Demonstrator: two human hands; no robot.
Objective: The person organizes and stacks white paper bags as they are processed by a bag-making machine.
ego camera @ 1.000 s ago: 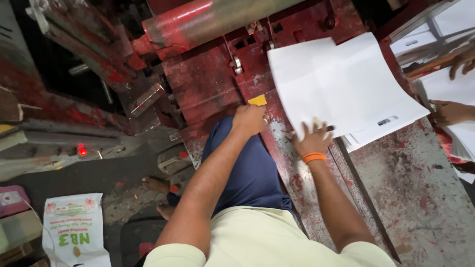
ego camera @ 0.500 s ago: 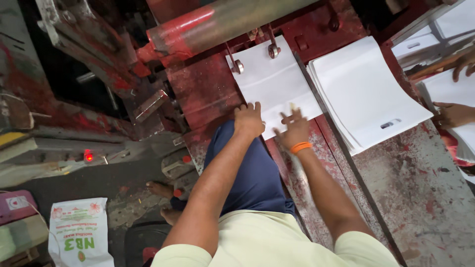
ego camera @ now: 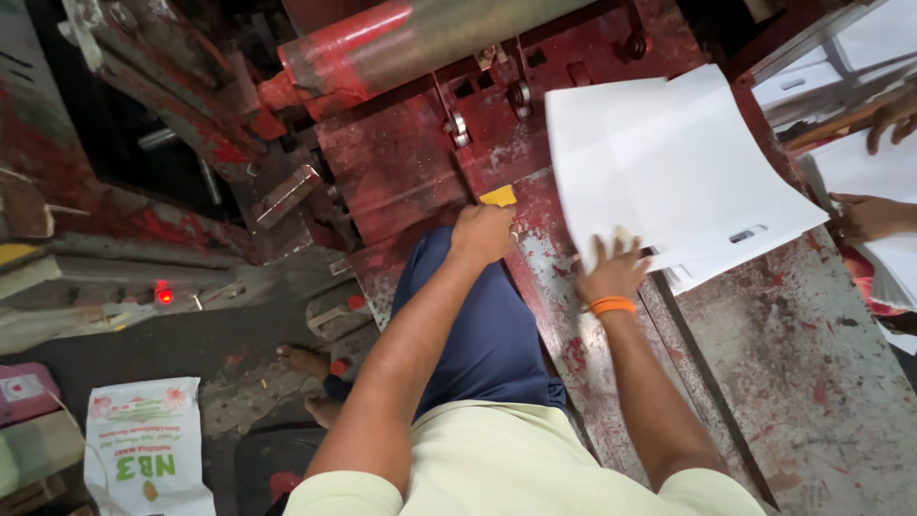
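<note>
My right hand (ego camera: 611, 272), with an orange band at the wrist, grips the near edge of a white paper sheet (ego camera: 630, 158) lifted over a stack of white sheets (ego camera: 735, 244) on the worn red metal table (ego camera: 793, 382). My left hand (ego camera: 482, 234) rests as a fist on the press bed, just below a small yellow tab (ego camera: 499, 196). A red-ended roller (ego camera: 420, 38) runs across the machine above both hands.
Another person's hands (ego camera: 874, 215) handle more white sheets at the right edge. A red indicator light (ego camera: 164, 296) glows on the left machine frame. A printed white sack (ego camera: 143, 449) lies on the floor at lower left. Bare feet (ego camera: 306, 361) show below the table.
My right hand has swung right from the press bed to the stack, carrying a sheet with it. The sheet that lay under the roller clips is gone. My left hand stayed put.
</note>
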